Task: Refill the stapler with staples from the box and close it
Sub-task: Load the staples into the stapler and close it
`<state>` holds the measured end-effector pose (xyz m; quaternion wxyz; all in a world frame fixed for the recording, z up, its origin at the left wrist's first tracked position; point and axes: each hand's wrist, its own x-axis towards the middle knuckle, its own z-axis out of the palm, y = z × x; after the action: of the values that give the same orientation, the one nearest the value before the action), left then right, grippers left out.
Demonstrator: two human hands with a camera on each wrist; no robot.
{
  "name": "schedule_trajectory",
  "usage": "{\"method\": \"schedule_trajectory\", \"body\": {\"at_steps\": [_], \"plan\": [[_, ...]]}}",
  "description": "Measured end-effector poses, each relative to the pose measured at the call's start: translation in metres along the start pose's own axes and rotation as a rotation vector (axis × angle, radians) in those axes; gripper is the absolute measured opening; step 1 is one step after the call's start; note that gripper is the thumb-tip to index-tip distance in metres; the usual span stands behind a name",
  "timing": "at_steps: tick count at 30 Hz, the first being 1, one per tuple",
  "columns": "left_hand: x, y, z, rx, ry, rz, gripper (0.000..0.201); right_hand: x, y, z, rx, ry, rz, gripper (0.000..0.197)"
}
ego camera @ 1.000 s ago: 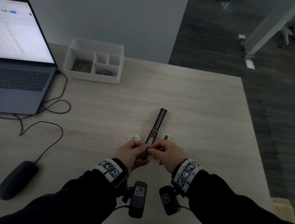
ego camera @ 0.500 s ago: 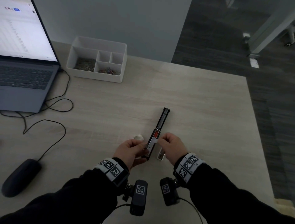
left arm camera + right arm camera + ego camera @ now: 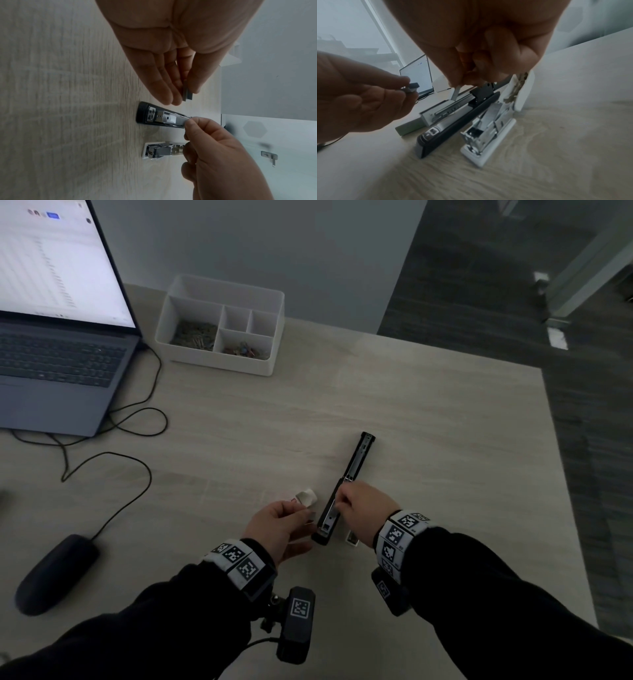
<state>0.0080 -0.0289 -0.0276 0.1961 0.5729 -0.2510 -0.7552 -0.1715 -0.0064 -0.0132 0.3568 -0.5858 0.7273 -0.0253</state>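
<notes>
The black stapler [image 3: 356, 470] lies opened flat on the table, its metal channel [image 3: 169, 119] facing up. My right hand [image 3: 340, 501] pinches a strip of staples [image 3: 455, 92] and holds it slanted, its lower end touching the channel. My left hand [image 3: 305, 513] hovers just left of the stapler's near end and pinches a short strip of staples [image 3: 187, 93] between thumb and fingers. The white staple box tray [image 3: 488, 136], with shiny staples in it, lies right beside the stapler. My right palm partly hides the tray in the head view.
A pale box sleeve [image 3: 306, 496] lies left of the stapler. A white organizer [image 3: 219, 326] with clips stands at the back. The laptop [image 3: 58, 337], its cables [image 3: 137, 419] and a dark mouse [image 3: 54, 573] fill the left side. The table edge [image 3: 561, 474] runs along the right.
My right hand has moved from the stapler's near end up toward its middle with a strip. My left hand has drawn slightly away to the left.
</notes>
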Motion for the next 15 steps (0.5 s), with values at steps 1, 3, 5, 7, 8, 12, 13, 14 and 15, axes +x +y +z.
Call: {"method": "schedule_trajectory", "body": {"at_steps": [1,3,5,7,8,12,13,14,15], "plan": [[0.0,0.0,-0.0002,0.002,0.0,-0.001,0.012,0.0004,-0.0003,0.0,0.007,0.001,-0.002,0.012],[-0.0001,0.0003,0.0,0.005,0.002,-0.002,0.012,0.0017,-0.0011,-0.0005,0.015,0.0,-0.003,0.012],[-0.0005,0.0008,-0.0002,0.006,0.006,-0.002,0.012,0.0023,-0.0013,-0.0004,0.002,0.002,-0.004,0.011],[-0.0006,0.0012,-0.001,0.008,0.008,-0.002,0.012,0.0025,-0.001,0.0008,-0.008,0.003,-0.005,0.011],[-0.0006,0.0016,-0.0012,0.01,0.007,-0.001,0.012,0.0026,-0.0009,0.0016,-0.007,0.004,-0.006,0.011],[-0.0012,0.0027,-0.0021,0.019,0.0,0.0,0.011,0.0027,-0.001,0.0044,0.005,0.016,-0.004,0.011],[-0.0013,0.0027,-0.0023,0.019,-0.001,0.0,0.011,0.0027,-0.0011,0.0052,0.006,0.014,-0.002,0.011],[-0.0016,0.0027,-0.0026,0.018,-0.002,-0.001,0.011,0.0023,-0.0014,0.0055,0.01,0.014,0.001,0.011],[-0.0015,0.0026,-0.0028,0.016,-0.002,-0.002,0.011,0.0022,-0.0015,0.0057,0.023,0.017,0.003,0.013]]}}
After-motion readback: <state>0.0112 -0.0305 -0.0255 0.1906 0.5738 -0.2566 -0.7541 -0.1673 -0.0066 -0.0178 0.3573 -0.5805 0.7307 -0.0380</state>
